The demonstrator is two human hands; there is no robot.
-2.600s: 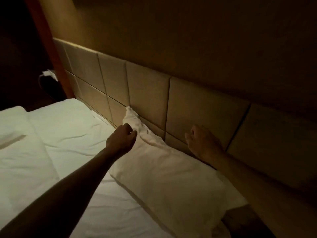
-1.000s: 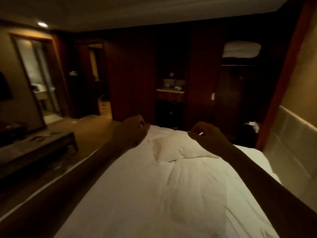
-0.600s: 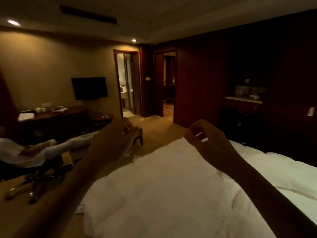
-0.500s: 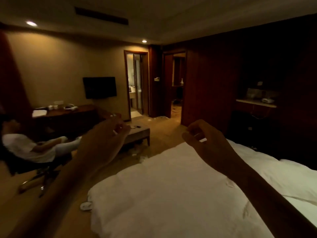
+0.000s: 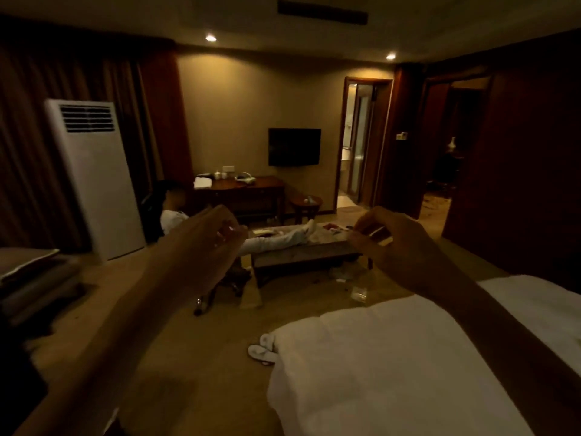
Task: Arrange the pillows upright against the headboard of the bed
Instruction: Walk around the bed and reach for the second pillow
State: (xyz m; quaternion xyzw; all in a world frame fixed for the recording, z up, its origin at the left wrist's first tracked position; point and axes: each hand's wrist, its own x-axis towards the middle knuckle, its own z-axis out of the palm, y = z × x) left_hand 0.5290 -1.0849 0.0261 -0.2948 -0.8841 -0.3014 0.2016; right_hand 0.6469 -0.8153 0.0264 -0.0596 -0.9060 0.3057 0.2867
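Both hands are raised in front of the view, well apart: the left hand [image 5: 204, 247] just off centre toward 9 o'clock, the right hand [image 5: 401, 247] toward 3 o'clock. Each has loosely curled fingers with nothing in them, so the grip is released on both sides. The bed [image 5: 393, 372], under a white duvet, fills the 5 o'clock corner; the pillows and headboard lie outside this view, so their place cannot be told. White slippers [image 5: 261, 350] lie on the carpet at 6 o'clock, just beside the bed's corner. A white floor air conditioner [image 5: 94, 180] stands at 10 o'clock, and a dark television [image 5: 294, 146] hangs at 12 o'clock above a wooden desk [image 5: 251, 187]. Between the hands, a seated person [image 5: 174, 215] rests their legs on a low table [image 5: 301, 250], with a lit doorway [image 5: 356, 143] at 1 o'clock
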